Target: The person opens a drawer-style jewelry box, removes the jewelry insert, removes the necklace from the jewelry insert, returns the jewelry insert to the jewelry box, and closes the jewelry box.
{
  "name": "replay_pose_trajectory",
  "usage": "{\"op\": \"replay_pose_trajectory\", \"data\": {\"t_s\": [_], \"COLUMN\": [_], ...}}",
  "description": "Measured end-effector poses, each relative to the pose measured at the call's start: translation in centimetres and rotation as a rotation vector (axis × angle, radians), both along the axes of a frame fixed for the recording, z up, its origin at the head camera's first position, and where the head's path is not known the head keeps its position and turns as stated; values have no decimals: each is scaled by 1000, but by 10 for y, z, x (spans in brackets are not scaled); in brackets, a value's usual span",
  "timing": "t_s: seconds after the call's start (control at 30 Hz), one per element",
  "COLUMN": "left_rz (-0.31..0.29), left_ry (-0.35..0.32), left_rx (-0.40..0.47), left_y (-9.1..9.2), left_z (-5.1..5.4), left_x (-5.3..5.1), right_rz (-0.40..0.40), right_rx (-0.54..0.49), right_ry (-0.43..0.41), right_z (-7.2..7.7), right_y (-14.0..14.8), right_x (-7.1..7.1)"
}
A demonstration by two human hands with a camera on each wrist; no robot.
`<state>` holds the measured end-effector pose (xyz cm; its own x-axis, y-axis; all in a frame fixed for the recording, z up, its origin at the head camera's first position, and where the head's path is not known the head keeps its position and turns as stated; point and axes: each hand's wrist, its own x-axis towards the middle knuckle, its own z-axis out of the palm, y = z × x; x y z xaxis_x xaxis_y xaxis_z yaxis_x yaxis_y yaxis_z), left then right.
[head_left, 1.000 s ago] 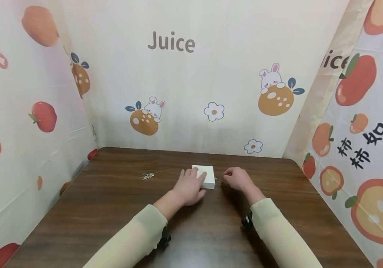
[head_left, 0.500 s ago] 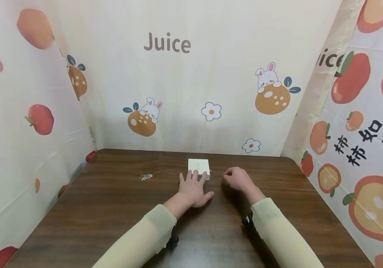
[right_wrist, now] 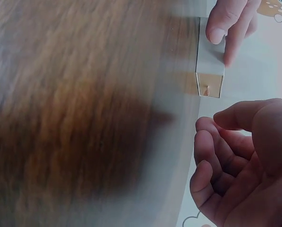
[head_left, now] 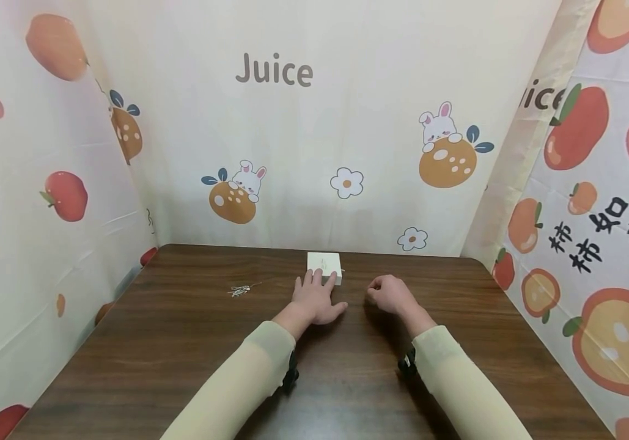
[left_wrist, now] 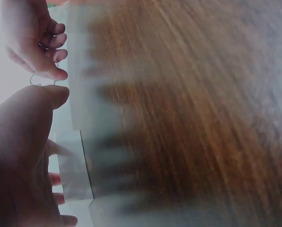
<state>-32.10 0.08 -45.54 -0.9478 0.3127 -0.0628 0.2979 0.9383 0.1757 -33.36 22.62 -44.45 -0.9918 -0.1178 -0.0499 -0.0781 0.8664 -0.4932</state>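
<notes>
A small white drawer-style box [head_left: 324,264] lies near the far edge of the table. My left hand [head_left: 315,299] touches its near side with spread, straight fingertips, the thumb held out to the right. In the right wrist view, the box's end face [right_wrist: 210,85] shows a tan drawer front with a small pull loop. My right hand [head_left: 393,296] is at the table to the right of the box, apart from it. Its fingers [right_wrist: 203,146] are loosely curled and nothing shows between them.
A thin, silvery tangle like a chain or jewellery piece [head_left: 241,290] lies on the brown wooden table [head_left: 182,342], left of the box. Printed fruit curtains [head_left: 292,140] enclose the table at the back and both sides.
The box has slid away toward the far table edge, with my left hand moving from over its top to its near side. My right hand has stayed in place.
</notes>
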Motion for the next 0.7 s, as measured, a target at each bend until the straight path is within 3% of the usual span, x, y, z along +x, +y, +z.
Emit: {"op": "replay_pose_trajectory", "data": {"t_s": [0.2, 0.4, 0.6, 0.7], "left_rz": [-7, -19, -1, -21], "left_ry": [-8, 30, 20, 33], "left_rx": [-33, -59, 18, 63], "left_y": [0, 1, 3, 1], "left_z": [2, -4, -11, -10], "left_x": [0, -1, -1, 3], "right_rz": [-3, -5, -20, -14], "right_rx": [-10, -19, -27, -9], "right_ry": [-12, -19, -17, 22], "right_z": [-1, -4, -3, 0], "right_y": [-1, 1, 0, -1], "right_x": [2, 5, 9, 12]}}
